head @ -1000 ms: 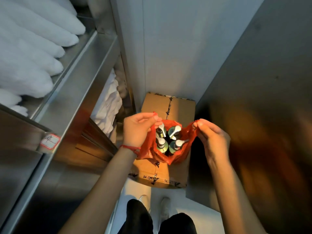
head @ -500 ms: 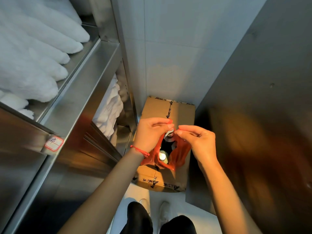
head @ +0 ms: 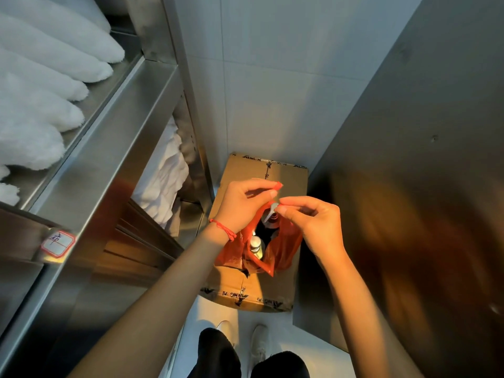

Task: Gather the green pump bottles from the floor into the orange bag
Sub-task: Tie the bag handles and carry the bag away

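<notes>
The orange bag (head: pixel 283 248) hangs between my two hands, above a cardboard box. Green pump bottles stand inside it; one white pump head (head: pixel 271 211) pokes out at the top and another bottle's cap (head: pixel 255 246) shows lower in the narrowed mouth. My left hand (head: pixel 245 205) pinches the bag's left handle. My right hand (head: pixel 308 223) pinches the right handle. The two hands are nearly touching over the bag's mouth.
A taped cardboard box (head: pixel 261 293) sits on the white floor under the bag. A steel shelf rack (head: pixel 109 126) with white towels (head: pixel 41 85) fills the left. A steel panel (head: pixel 422 186) walls in the right. My shoes (head: pixel 259 342) stand just before the box.
My hands have come together, drawing the bag's handles inward. The mouth, wide open a second ago with several pump heads showing, is now narrowed to a slit.
</notes>
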